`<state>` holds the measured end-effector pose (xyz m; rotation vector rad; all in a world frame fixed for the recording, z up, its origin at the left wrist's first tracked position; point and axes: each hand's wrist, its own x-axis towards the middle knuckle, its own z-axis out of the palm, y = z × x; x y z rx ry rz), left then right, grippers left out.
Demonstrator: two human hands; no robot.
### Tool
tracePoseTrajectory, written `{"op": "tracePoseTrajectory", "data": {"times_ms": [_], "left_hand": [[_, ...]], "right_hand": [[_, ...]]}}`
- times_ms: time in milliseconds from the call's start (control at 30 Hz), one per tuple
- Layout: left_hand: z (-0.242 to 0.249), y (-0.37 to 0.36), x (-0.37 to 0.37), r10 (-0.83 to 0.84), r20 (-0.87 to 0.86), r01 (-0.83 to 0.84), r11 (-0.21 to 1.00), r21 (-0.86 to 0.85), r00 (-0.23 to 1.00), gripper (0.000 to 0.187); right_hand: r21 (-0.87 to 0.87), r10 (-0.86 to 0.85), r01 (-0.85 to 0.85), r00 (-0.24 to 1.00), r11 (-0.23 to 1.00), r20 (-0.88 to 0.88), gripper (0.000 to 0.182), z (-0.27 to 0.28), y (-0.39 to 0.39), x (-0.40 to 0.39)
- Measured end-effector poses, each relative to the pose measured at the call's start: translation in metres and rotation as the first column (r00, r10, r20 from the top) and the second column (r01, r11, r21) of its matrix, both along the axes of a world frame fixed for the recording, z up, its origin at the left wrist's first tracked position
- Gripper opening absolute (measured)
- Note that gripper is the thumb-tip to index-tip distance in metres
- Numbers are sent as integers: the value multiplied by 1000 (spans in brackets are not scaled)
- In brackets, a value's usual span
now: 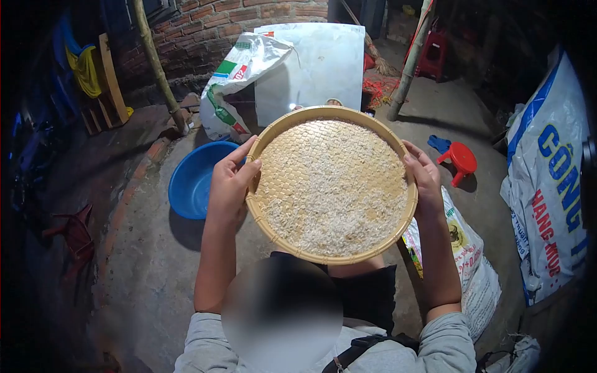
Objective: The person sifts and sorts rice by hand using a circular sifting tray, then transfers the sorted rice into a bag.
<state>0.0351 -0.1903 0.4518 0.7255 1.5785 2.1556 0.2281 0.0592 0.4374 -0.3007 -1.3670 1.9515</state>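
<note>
Between my two hands is a round woven bamboo winnowing tray, held up in front of me above my lap. Whitish grains that look like rice are spread over its weave, thickest in the middle and toward the near edge. My left hand is closed on the left rim, thumb on top. On the opposite side my right hand grips the right rim, its thumb at the edge and the other fingers partly hidden. Behind my left wrist, a blue plastic basin stands on the floor, partly covered by my arm.
A printed white sack leans by a pale board ahead. To the right are a small red stool, a sack on the floor and a tall sack. Wooden poles rise on both sides.
</note>
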Motion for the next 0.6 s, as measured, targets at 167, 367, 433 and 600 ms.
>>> {"op": "tracePoseTrajectory", "data": {"times_ms": [167,367,433,600], "left_hand": [[-49,43,-6,-55,24,57,996,-70,998,46],[-71,64,-5,-115,-117,91,976,-197,986,44],[-60,41,-25,-111,62,113,993,-37,992,43],[-65,34,-35,-16,53,17,1000,-18,998,41]], "right_hand": [[-7,-82,83,995,997,61,38,-40,28,14],[38,-142,138,980,990,142,41,-48,45,29],[134,-96,75,983,988,158,43,-50,20,-2],[76,-99,91,989,993,109,39,-62,25,-33]]}}
